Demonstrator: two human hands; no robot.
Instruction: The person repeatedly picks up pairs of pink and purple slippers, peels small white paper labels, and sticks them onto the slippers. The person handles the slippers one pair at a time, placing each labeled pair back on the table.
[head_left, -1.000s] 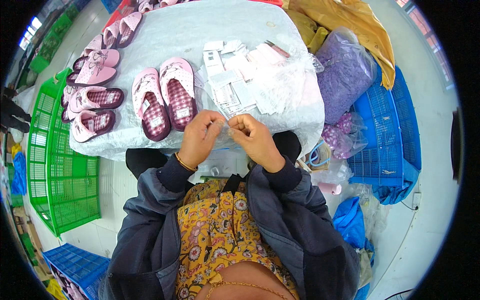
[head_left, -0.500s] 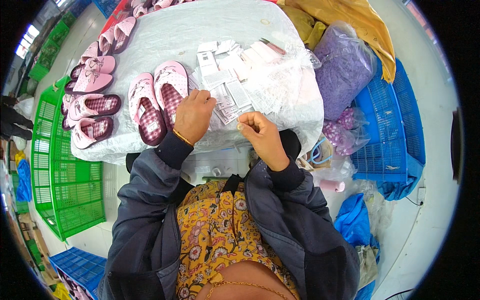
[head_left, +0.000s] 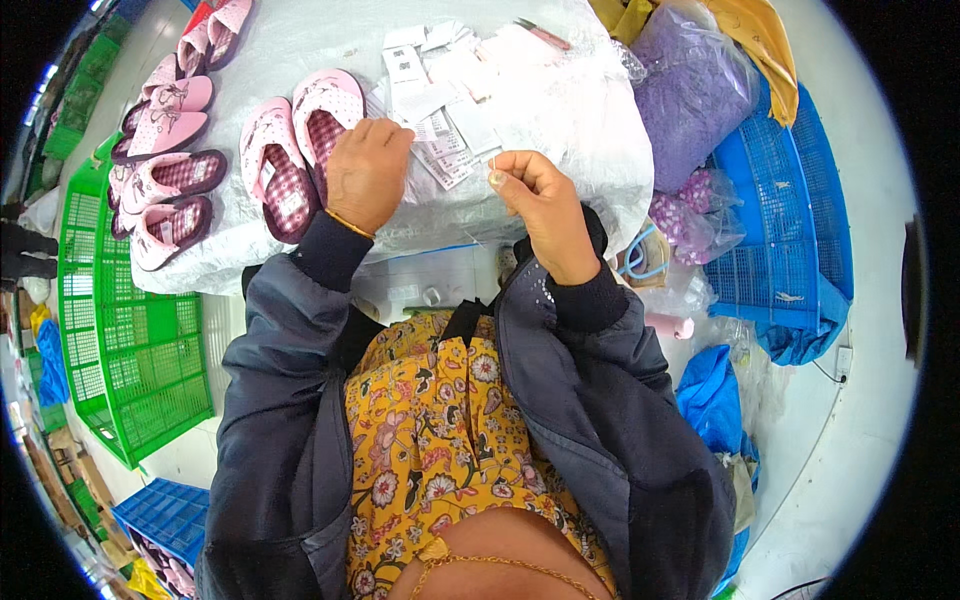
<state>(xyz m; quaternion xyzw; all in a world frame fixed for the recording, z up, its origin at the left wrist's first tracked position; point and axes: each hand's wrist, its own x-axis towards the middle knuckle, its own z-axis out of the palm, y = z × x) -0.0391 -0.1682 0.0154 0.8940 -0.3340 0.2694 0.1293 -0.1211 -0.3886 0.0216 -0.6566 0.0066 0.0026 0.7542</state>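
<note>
Two pink slippers with checked burgundy insoles stand side by side on the covered table: the left slipper (head_left: 281, 195) and the right slipper (head_left: 326, 110). My left hand (head_left: 368, 178) is closed next to the right slipper and covers part of it; whatever its fingers hold is hidden. My right hand (head_left: 545, 205) pinches thumb against forefinger at the table's near edge, with a tiny pale bit at the tips, too small to name. Between and beyond both hands lie loose white printed cards (head_left: 440, 150), some overlapping.
More pink slippers (head_left: 180, 178) line the table's left side. Small pointed snips (head_left: 543, 34) lie behind the cards. A green crate (head_left: 140, 340) stands at left, a blue crate (head_left: 770, 240) at right beside a bag of purple material (head_left: 690, 75). Clear plastic sheeting (head_left: 590, 110) covers the table.
The view has shifted, so the table and slippers sit higher in the picture. My right hand stays pinched and my left stays closed; neither has visibly taken or released anything.
</note>
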